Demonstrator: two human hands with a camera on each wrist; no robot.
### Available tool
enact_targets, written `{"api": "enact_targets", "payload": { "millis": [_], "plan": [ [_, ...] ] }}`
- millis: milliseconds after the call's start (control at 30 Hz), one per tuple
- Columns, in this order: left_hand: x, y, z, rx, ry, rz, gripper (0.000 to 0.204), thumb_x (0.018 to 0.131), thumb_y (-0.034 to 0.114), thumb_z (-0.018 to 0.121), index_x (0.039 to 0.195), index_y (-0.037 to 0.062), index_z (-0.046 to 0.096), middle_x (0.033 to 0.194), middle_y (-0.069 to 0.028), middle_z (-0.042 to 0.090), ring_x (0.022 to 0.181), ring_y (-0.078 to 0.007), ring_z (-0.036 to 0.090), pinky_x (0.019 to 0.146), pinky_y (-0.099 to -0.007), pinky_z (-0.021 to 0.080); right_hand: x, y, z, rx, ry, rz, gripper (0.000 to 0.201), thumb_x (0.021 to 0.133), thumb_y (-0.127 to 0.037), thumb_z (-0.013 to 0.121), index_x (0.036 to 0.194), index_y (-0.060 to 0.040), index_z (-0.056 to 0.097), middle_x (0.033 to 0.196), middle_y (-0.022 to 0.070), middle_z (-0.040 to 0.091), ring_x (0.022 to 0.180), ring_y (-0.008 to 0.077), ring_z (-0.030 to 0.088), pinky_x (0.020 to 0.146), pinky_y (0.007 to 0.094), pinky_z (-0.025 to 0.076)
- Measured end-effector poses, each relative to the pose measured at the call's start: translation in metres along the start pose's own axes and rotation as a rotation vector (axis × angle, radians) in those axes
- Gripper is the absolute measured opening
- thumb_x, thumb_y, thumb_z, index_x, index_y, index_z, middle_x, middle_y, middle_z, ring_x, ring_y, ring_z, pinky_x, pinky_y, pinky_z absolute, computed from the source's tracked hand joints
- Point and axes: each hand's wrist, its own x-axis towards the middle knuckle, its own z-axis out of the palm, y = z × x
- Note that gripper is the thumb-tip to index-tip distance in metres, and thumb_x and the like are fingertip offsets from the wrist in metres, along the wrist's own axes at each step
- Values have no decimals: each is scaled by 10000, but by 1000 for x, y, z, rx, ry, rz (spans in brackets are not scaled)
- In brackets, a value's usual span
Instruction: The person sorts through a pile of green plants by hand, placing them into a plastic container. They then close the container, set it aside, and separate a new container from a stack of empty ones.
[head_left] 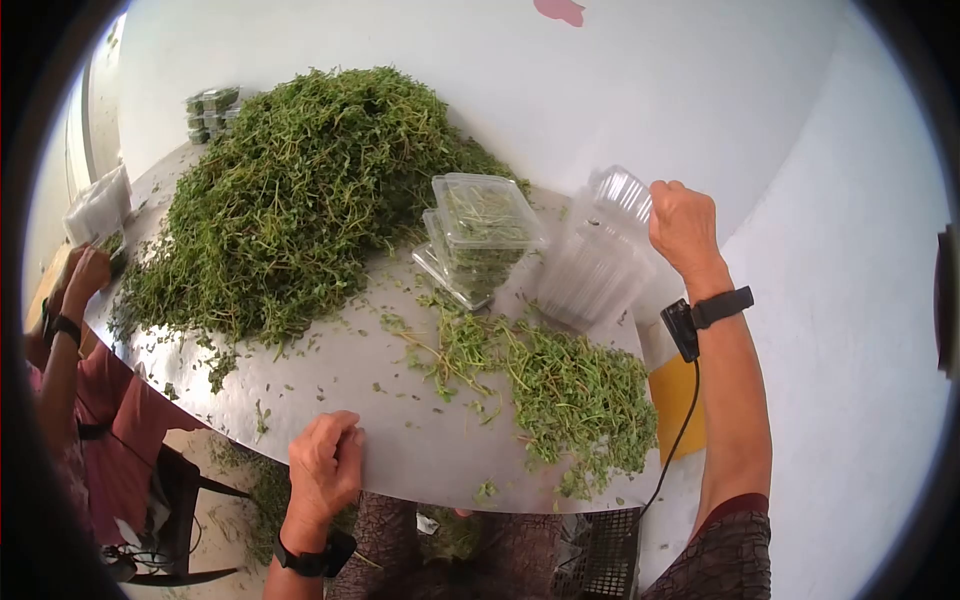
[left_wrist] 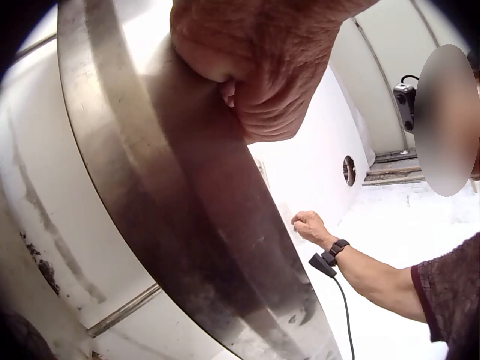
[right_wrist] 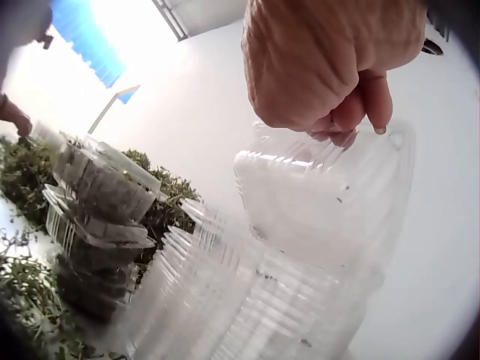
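At the right, my right hand [head_left: 685, 228] is raised over a stack of nested clear plastic clamshell boxes [head_left: 590, 265]. Its fingers and thumb pinch the edge of a clear plastic clamshell box [right_wrist: 300, 191], which tilts up from the stack and overlaps it in the right wrist view. My left hand [head_left: 325, 462] is at the table's front edge, fingers loosely curled, with nothing seen in it. Left of the stack stand filled clamshell boxes [head_left: 485, 215], piled unevenly. A small heap of cut green stems [head_left: 585, 400] lies in front of the stack.
A large mound of greens [head_left: 310, 200] covers the back left of the metal table [head_left: 330, 385]. Another person's hand [head_left: 88, 272] works at the far left, near more boxes [head_left: 100, 205]. Filled boxes [head_left: 212, 112] stand behind the mound. A white wall [head_left: 840, 330] borders the right.
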Motion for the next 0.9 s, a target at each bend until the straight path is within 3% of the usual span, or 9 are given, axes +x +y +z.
{"api": "enact_targets", "payload": {
  "millis": [100,200,300,367,433,467,667,767,900],
  "plan": [
    [1,-3,-1,-5,-4,-22,184,762,-58,620,934,6,607,777,-145,626,673,-316,630,607,-358,500,1,1,-6,-21,74,112,85,697,4,623,712,-40,552,675,120,580,610,300,614,542,401,489],
    [2,-4,-4,-58,-74,-89,165,770,-56,623,926,-2,614,776,-142,629,674,-305,637,606,-346,502,0,2,0,-36,86,-33,99,682,4,630,705,-48,549,670,110,574,602,294,611,541,393,492],
    [11,9,-13,-131,-154,-166,141,785,-51,622,920,-10,624,779,-142,631,682,-299,647,604,-342,504,4,2,-10,-43,73,145,123,659,3,647,714,-56,554,674,110,572,614,284,618,546,385,494],
    [16,23,-12,-165,-221,-197,128,795,-47,622,918,-14,628,783,-144,633,688,-299,652,605,-344,505,3,2,-6,-43,82,79,132,653,6,649,719,-57,554,680,108,573,616,278,619,542,382,493],
    [23,36,-5,-71,-222,56,97,819,-61,606,911,-35,620,784,-118,642,618,-197,640,550,-286,494,-1,6,-9,-47,94,25,141,646,10,650,724,-58,554,686,106,575,618,272,620,538,378,492],
    [28,43,-3,-64,-217,58,97,819,-61,606,911,-35,620,784,-118,642,618,-197,640,550,-286,494,-1,7,-13,-31,166,70,147,643,18,646,724,-55,547,686,100,569,606,266,610,523,370,484],
    [48,63,29,-145,-275,147,122,855,-43,596,971,-22,629,831,-121,662,746,-210,677,636,-301,524,-6,14,-29,9,348,137,160,642,56,619,731,-41,529,663,76,518,553,239,552,472,345,443],
    [54,62,53,-344,-334,1,135,905,-15,580,1034,-31,617,894,-109,680,813,-196,686,707,-287,532,-10,9,-42,37,430,150,171,644,73,609,764,-36,557,663,73,513,551,235,543,467,341,434],
    [56,73,68,-625,-410,-153,306,969,151,572,1211,-34,541,1132,-134,636,1075,-219,629,901,-319,494,-15,-1,-73,39,594,163,249,650,97,602,863,-29,627,733,79,592,611,245,597,490,327,458]
  ]
}}
